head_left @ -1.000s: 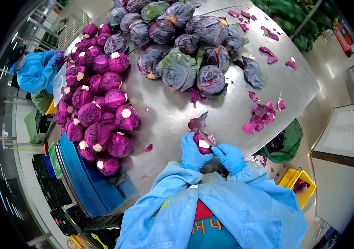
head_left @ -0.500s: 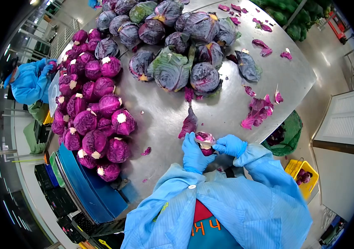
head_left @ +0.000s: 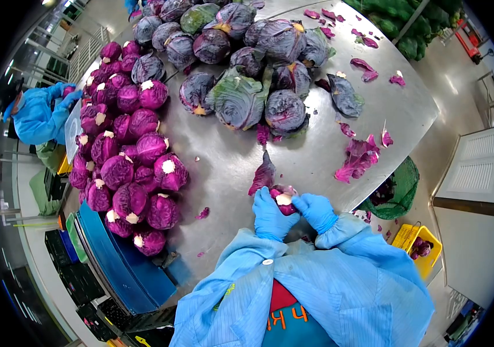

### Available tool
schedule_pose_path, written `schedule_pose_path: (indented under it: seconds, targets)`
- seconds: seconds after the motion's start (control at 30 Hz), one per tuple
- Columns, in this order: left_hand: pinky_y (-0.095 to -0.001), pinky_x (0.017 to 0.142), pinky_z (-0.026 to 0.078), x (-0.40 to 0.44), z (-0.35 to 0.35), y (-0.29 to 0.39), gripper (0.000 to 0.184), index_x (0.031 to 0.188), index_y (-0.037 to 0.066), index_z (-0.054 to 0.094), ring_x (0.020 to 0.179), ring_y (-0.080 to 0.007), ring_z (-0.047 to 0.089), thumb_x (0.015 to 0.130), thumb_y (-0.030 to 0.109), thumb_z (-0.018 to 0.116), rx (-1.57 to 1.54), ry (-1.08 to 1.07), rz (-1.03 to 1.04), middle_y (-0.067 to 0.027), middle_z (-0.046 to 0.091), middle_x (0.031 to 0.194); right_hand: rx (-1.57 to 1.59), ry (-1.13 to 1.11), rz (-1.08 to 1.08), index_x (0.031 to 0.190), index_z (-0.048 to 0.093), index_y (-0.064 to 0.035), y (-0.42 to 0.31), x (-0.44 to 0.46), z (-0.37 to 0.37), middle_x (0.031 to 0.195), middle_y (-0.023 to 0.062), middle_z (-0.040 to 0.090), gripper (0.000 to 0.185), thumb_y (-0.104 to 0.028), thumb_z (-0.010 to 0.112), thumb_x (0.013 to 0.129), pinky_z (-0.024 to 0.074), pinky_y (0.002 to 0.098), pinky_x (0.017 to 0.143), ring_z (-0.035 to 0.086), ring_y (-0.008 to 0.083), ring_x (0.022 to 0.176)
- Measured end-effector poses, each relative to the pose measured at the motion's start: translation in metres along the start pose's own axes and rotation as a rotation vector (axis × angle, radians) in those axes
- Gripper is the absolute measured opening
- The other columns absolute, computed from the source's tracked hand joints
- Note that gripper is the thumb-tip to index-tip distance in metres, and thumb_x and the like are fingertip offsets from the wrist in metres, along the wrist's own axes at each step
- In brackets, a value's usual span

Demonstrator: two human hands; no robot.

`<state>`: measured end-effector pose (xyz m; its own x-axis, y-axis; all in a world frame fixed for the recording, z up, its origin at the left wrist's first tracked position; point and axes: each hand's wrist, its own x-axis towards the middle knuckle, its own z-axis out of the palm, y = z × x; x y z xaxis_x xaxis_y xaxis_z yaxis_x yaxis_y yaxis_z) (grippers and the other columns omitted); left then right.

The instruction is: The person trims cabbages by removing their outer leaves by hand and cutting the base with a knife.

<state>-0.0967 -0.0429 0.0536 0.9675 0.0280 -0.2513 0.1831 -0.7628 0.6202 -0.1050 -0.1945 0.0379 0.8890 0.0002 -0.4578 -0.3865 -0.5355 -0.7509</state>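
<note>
Purple leaf (head_left: 263, 175): one second ago seen raised at the cabbage (head_left: 284, 199), now laid on the table (head_left: 215, 156), just beside the left hand (head_left: 271, 215). Right hand (head_left: 315, 209): brought in against the cabbage. Blade: half a second ago shown across the cabbage, now hidden.
</note>
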Motion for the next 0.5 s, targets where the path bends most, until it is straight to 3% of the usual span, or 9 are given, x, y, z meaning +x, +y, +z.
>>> schedule_pose_path:
  seconds: [0.03, 0.13, 0.17, 0.27, 0.37, 0.5]
  targets:
    - [-0.0474, 0.098, 0.04, 0.0, -0.001, -0.001, 0.11, 0.133, -0.004, 0.032, 0.117, -0.0423, 0.045, 0.048, 0.039, 0.089, -0.021, 0.01, -0.027, -0.0267, 0.041, 0.128, 0.17, 0.044, 0.038, 0.082, 0.065, -0.006, -0.001, -0.001, 0.003, 0.069, 0.0166, 0.062, 0.056, -0.06, 0.049, 0.09, 0.05, 0.0404, 0.065, 0.062, 0.0358, 0.068]
    - [-0.0474, 0.097, 0.041, -0.001, 0.001, -0.003, 0.111, 0.132, -0.005, 0.033, 0.116, -0.0425, 0.046, 0.048, 0.042, 0.089, -0.002, 0.024, 0.005, -0.026, 0.042, 0.128, -0.128, 0.146, -0.007, 0.089, 0.065, -0.006, -0.008, 0.002, -0.003, 0.068, 0.0137, 0.06, 0.049, -0.054, 0.057, 0.088, 0.0499, 0.0383, 0.063, 0.061, 0.0338, 0.066]
    - [-0.0485, 0.099, 0.04, 0.0, 0.0, -0.006, 0.114, 0.137, -0.002, 0.03, 0.117, -0.0435, 0.044, 0.049, 0.042, 0.089, -0.027, -0.016, 0.011, -0.0273, 0.038, 0.133, -0.039, 0.199, -0.081, 0.097, 0.065, -0.0067, -0.013, 0.001, -0.004, 0.071, 0.0126, 0.061, 0.048, -0.053, 0.061, 0.085, 0.0497, 0.0388, 0.064, 0.061, 0.0321, 0.067]
    - [-0.0497, 0.1, 0.039, -0.004, -0.004, 0.003, 0.115, 0.141, 0.003, 0.027, 0.121, -0.0452, 0.04, 0.052, 0.041, 0.088, 0.107, -0.068, 0.032, -0.0288, 0.032, 0.139, -0.031, 0.182, -0.466, 0.099, 0.065, -0.0078, -0.018, 0.011, -0.017, 0.077, 0.0138, 0.063, 0.047, -0.052, 0.064, 0.083, 0.0494, 0.0407, 0.066, 0.062, 0.0321, 0.072]
    - [-0.0518, 0.101, 0.038, -0.004, -0.007, 0.009, 0.113, 0.144, 0.007, 0.026, 0.124, -0.0486, 0.036, 0.054, 0.039, 0.087, 0.143, -0.145, 0.086, -0.0297, 0.026, 0.143, -0.156, -0.1, -0.347, 0.091, 0.064, -0.007, -0.031, 0.017, -0.042, 0.082, 0.016, 0.064, 0.043, -0.049, 0.064, 0.083, 0.0493, 0.0434, 0.069, 0.063, 0.0333, 0.077]
    - [-0.0544, 0.101, 0.038, -0.003, 0.005, 0.015, 0.11, 0.143, 0.008, 0.027, 0.124, -0.0519, 0.034, 0.055, 0.039, 0.086, 0.236, -0.137, 0.151, -0.0298, 0.027, 0.143, -0.503, -0.244, -0.183, 0.087, 0.066, -0.0067, -0.054, 0.023, -0.045, 0.084, 0.0172, 0.065, 0.039, -0.046, 0.063, 0.083, 0.0497, 0.0458, 0.069, 0.064, 0.036, 0.079]
